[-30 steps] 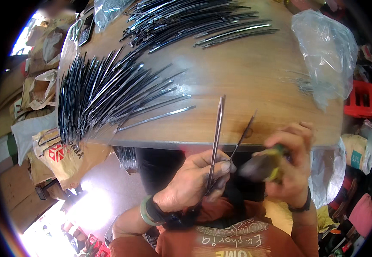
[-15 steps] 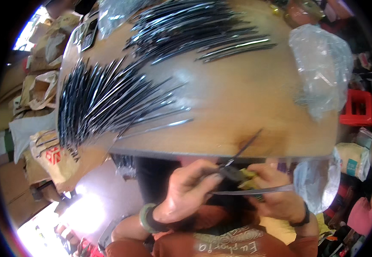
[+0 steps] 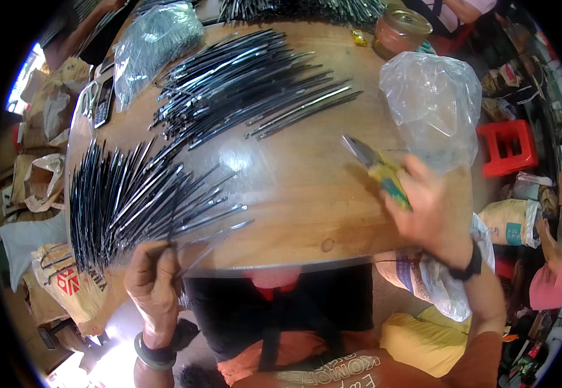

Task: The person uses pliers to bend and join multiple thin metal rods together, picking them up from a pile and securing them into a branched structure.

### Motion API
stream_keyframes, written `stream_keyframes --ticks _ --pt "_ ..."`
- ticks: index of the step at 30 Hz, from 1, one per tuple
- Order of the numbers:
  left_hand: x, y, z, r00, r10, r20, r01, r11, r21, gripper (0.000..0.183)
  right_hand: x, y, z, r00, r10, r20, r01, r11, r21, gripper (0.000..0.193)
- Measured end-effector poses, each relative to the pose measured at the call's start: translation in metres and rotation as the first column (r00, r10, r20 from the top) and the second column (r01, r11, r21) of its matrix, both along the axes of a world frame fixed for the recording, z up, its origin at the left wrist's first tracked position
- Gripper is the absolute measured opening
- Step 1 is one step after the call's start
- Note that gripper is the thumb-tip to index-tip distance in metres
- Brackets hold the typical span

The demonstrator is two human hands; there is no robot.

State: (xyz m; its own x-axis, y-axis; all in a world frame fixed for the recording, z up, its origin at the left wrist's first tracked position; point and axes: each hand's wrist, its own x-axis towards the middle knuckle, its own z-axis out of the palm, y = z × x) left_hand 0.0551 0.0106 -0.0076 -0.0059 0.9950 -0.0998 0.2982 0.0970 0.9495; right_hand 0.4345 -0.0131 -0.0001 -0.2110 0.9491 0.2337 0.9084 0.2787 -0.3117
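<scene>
Now the left hand [image 3: 155,275] sits at the near edge of the round wooden table [image 3: 294,187], fingers pinched shut on a thin dark metal rod [image 3: 193,249] that runs up and to the right from the fingertips, just at the foot of the big fan of rods. That near pile of rods [image 3: 132,200] spreads out across the table's left side, its lower tips almost touching the gripping fingers, so the held rod lies right against the pile's edge. It may be more than one piece in the pinch; motion blur makes that hard to say.

Over on the right, the right hand [image 3: 426,210] is closed around a pair of pliers [image 3: 378,169] with yellow and green handles. The metal nose pokes out up and to the left of the fist, above the bare wood, well apart from the rod in the other hand. A dark band wraps the right wrist, a greenish bangle [image 3: 155,352] the left.

Further back, a second pile of rods [image 3: 248,87] lies across the middle of the table. A clear plastic bag [image 3: 433,107] slumps just beyond the pliers, and another plastic bag [image 3: 155,42] rests at the far left. A brown jar [image 3: 400,29] stands at the far rim, and a red stool [image 3: 507,145] sits on the floor to the right.
</scene>
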Motion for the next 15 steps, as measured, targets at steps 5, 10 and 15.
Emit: stream_keyframes --ticks 5,10,15 --pt "-0.005 0.033 0.001 0.628 0.048 -0.777 0.408 0.829 0.381 0.035 0.008 0.035 -0.016 0.899 0.144 0.413 -0.201 0.975 0.099 0.010" --pt "0.004 0.018 0.015 0.769 -0.141 -0.623 0.406 0.861 0.306 0.038 0.017 0.042 -0.018 0.885 0.209 0.415 -0.277 0.955 0.110 0.014" --pt "0.053 0.010 0.032 0.861 -0.487 -0.145 0.492 0.871 -0.005 0.032 0.011 0.033 0.026 0.950 0.073 0.305 -0.172 0.935 0.309 0.016"
